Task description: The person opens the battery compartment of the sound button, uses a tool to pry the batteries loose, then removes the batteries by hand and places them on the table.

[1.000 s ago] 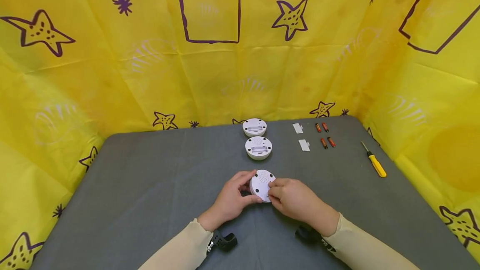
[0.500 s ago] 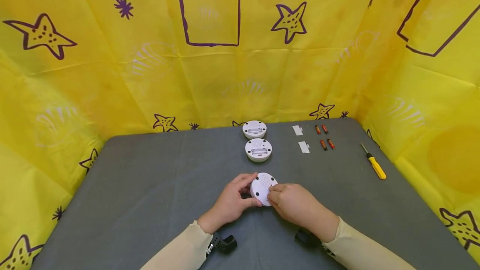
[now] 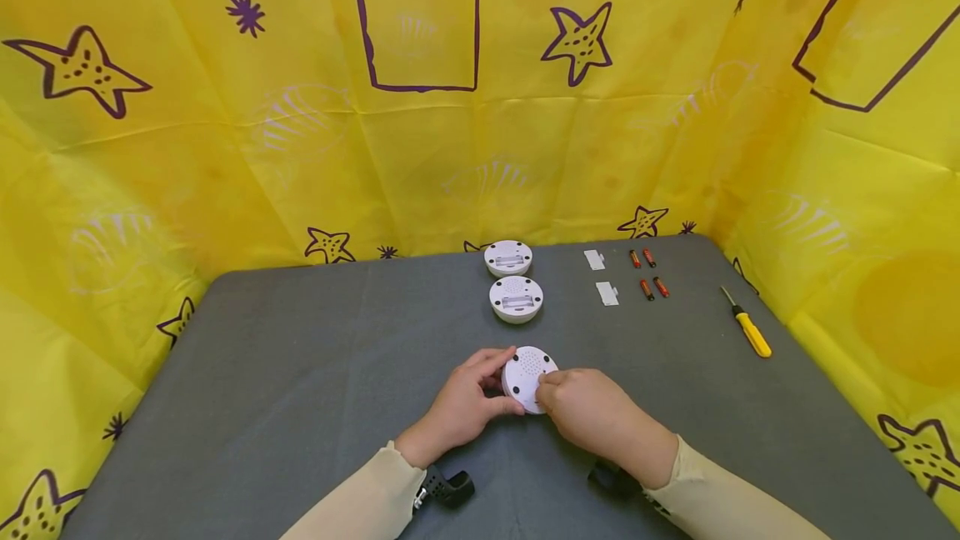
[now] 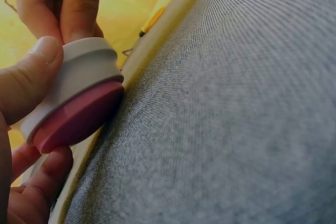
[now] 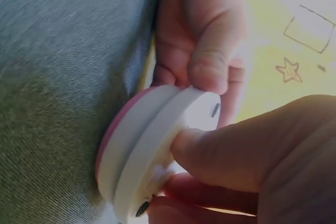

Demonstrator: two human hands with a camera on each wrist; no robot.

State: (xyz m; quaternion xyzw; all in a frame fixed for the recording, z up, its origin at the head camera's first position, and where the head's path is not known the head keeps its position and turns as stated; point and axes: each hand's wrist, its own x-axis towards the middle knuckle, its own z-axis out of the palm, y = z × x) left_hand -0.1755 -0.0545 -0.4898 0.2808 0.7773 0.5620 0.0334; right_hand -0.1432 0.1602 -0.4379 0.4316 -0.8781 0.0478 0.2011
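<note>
A round white device [image 3: 522, 397] with speaker holes and dark rubber feet is held with its back tilted up, a pink face [image 4: 86, 116] underneath. My left hand [image 3: 468, 398] grips its left side, thumb at the near rim and fingers round the far side and under it. My right hand [image 3: 592, 407] has curled fingers, and its thumb [image 5: 191, 148] and fingertips pinch in at the back of the device. These fingers hide part of the back; I cannot tell whether a small part is between them.
Two similar white devices, one nearer [image 3: 516, 312] and one farther [image 3: 507, 267], stand ahead with open battery bays. Right of them lie two white battery covers [image 3: 607, 294] [image 3: 594, 260], several red batteries [image 3: 647, 289] and a yellow screwdriver [image 3: 752, 335]. Yellow patterned cloth [image 3: 420, 157] surrounds the table [image 3: 300, 373].
Both hands keep their hold; the device has shifted slightly right and nearer in the head view. The right fingers have drawn in a little at its back. Everything else on the table stays put.
</note>
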